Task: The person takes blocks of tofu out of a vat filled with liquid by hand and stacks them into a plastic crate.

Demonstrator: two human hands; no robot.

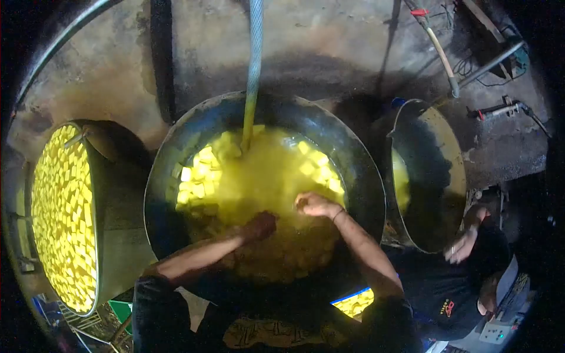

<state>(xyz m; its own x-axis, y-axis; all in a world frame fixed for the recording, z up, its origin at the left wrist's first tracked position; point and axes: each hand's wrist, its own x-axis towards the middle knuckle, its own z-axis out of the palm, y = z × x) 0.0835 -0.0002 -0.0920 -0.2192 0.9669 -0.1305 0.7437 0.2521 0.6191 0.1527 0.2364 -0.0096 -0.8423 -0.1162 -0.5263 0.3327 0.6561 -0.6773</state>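
Note:
Both my hands are over a wide metal pan (362,159) of cloudy yellow liquid (268,167). Pale yellow cut blocks (200,176) gather along its left side, with more blocks (321,170) at the right. My left hand (259,226) is low at the liquid in shadow, and its fingers do not show clearly. Just above the middle of the pan, my right hand (318,205) has its fingers curled together; whatever they hold, if anything, is too small to make out. A blue mesh hose (254,65) hangs down into the liquid beyond my hands.
A tall drum (120,206) filled with yellow blocks (65,217) stands at left. At right is another metal tub (432,170) with some yellow liquid. A co-worker (453,294) in a dark shirt is beside it. Pipes (438,50) lie on the stained floor at upper right.

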